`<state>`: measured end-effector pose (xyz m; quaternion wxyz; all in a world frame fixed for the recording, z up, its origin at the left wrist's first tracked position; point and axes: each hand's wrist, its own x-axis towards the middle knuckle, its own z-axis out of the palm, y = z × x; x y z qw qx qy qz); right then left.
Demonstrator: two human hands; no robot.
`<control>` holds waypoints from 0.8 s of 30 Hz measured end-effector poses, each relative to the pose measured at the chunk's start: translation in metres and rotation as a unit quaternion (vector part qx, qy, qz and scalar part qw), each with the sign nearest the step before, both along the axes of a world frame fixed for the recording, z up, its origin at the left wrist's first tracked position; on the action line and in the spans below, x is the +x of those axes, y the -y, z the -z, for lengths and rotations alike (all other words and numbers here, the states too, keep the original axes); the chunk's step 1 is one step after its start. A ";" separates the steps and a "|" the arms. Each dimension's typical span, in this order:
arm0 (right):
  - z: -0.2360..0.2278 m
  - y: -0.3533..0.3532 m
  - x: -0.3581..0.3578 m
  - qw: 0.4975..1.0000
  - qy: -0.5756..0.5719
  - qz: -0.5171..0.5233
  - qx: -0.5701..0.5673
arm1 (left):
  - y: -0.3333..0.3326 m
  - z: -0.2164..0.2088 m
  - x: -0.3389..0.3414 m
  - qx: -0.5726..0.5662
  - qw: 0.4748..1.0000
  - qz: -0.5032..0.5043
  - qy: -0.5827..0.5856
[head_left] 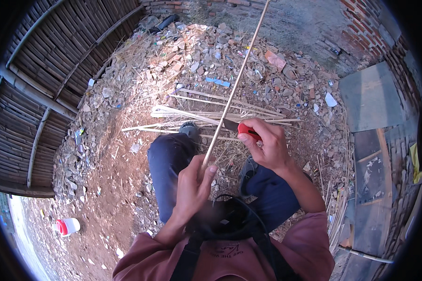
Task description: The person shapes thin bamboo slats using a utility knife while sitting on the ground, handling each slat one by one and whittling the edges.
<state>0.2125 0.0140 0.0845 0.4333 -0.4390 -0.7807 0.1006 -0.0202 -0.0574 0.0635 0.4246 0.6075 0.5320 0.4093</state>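
Observation:
A long, thin bamboo strip (239, 79) slants up and away from my lap toward the far wall. Its near end is gripped in my left hand (192, 183), fingers wrapped round it. My right hand (268, 144) is closed on the red handle of a knife (248, 131). The dark blade points left and meets the strip, or lies very close to it, partway along. Beyond my feet, several pale split bamboo strips (173, 113) lie in a loose, crossing pile on the ground.
Rubble and broken brick (206, 56) cover the ground ahead. A bamboo slat wall (37, 93) stands at left, a brick wall (361, 28) at far right. Boards (373, 173) line the right side. A white container with a red lid (68, 226) sits at lower left.

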 end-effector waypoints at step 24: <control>0.019 0.014 -0.021 0.991 0.102 -0.081 0.021 | -0.027 0.000 0.005 0.045 0.993 0.077 0.076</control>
